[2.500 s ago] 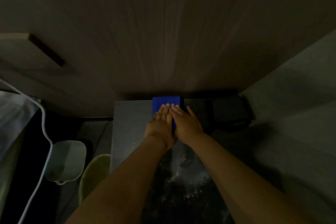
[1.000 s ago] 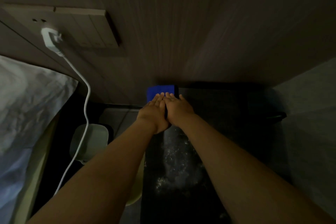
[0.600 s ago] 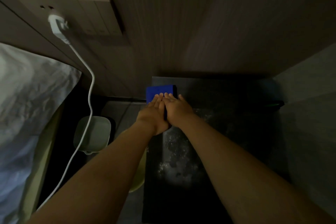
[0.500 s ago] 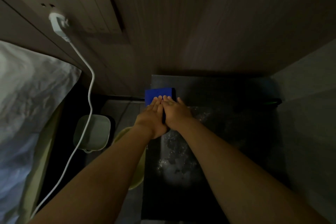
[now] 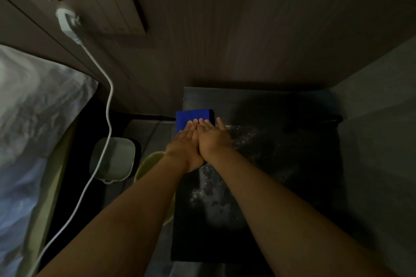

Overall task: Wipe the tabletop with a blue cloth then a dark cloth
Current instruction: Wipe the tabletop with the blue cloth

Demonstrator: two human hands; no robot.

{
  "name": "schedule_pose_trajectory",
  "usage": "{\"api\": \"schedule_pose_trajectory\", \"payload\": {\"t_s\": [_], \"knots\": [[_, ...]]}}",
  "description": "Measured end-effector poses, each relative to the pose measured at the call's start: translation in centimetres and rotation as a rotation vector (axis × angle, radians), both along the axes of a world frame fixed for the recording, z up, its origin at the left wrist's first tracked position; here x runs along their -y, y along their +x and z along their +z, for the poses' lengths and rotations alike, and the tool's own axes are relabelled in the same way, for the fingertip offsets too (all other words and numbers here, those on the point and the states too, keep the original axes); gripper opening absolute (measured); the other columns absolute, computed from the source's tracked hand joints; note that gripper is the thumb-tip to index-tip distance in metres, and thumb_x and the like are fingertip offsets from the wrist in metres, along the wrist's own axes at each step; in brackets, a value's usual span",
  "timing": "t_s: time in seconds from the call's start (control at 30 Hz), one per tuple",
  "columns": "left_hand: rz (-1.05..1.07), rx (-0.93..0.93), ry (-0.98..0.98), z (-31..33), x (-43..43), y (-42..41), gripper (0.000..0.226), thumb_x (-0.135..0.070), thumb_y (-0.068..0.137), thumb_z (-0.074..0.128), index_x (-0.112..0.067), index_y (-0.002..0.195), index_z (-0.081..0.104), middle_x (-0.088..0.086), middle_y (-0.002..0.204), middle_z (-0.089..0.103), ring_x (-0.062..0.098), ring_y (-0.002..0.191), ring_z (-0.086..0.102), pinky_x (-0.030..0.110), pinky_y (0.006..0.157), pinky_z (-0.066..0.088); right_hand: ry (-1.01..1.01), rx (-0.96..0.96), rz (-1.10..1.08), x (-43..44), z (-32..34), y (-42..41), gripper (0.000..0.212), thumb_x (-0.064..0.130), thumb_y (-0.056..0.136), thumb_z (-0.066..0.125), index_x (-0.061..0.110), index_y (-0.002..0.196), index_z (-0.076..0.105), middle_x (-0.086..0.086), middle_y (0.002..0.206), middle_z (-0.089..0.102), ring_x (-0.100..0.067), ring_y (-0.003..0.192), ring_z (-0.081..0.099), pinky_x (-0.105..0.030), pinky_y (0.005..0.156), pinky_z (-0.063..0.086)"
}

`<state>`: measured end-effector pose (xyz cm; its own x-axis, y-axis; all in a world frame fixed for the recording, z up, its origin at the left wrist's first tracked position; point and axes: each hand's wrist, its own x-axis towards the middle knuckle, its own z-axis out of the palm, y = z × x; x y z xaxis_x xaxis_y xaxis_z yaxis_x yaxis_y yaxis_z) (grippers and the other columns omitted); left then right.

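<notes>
A folded blue cloth (image 5: pixel 191 115) lies at the far left of the dark tabletop (image 5: pixel 281 153), its left edge at the table's edge. My left hand (image 5: pixel 184 144) and my right hand (image 5: pixel 212 136) lie side by side with straight fingers, pressing flat on the near part of the cloth. White specks cover the tabletop just behind my hands. A dark object (image 5: pixel 326 119) sits in shadow at the far right of the table; I cannot tell what it is.
A wood-panelled wall rises behind the table, a grey wall (image 5: pixel 382 119) at its right. On the left hang a white charger (image 5: pixel 66 22) and cable, above white bedding (image 5: pixel 33 130). A pale basin (image 5: pixel 112 159) and a yellow-green bowl (image 5: pixel 153 162) stand on the floor.
Both hands have drawn the blue cloth back from the wall toward me along the table's left edge. The camera has shifted, bringing the charger and bedding into view.
</notes>
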<state>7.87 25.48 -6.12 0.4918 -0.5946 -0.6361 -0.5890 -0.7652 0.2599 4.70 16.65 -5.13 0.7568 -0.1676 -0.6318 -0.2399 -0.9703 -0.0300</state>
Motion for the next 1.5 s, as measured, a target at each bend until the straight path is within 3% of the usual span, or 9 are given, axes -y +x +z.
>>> {"api": "schedule_pose_trajectory", "payload": {"t_s": [0.43,1.5], "knots": [[-0.034,-0.036,-0.031,0.2,3.3,-2.9,0.101,-0.057,0.088,0.05,-0.014,0.151,-0.017,0.007,0.16,-0.017,0.019,0.147,-0.015,0.038,0.121,0.0,0.061,0.016,-0.082,3.5,0.2,-3.3,0.066,0.027,0.101,0.041,0.018,0.155,0.005,-0.001,0.164,0.003,-0.016,0.151,0.0,-0.043,0.12,-0.007],[-0.142,-0.042,-0.009,-0.2,11.4,-8.6,0.1,-0.059,0.089,0.047,-0.013,0.15,-0.018,0.007,0.159,-0.019,0.019,0.146,-0.016,0.036,0.119,-0.003,0.089,0.002,-0.18,11.4,0.2,-10.1,0.063,0.03,0.101,0.037,0.018,0.155,0.007,0.002,0.163,0.005,-0.011,0.151,0.002,-0.042,0.12,-0.008]]}}
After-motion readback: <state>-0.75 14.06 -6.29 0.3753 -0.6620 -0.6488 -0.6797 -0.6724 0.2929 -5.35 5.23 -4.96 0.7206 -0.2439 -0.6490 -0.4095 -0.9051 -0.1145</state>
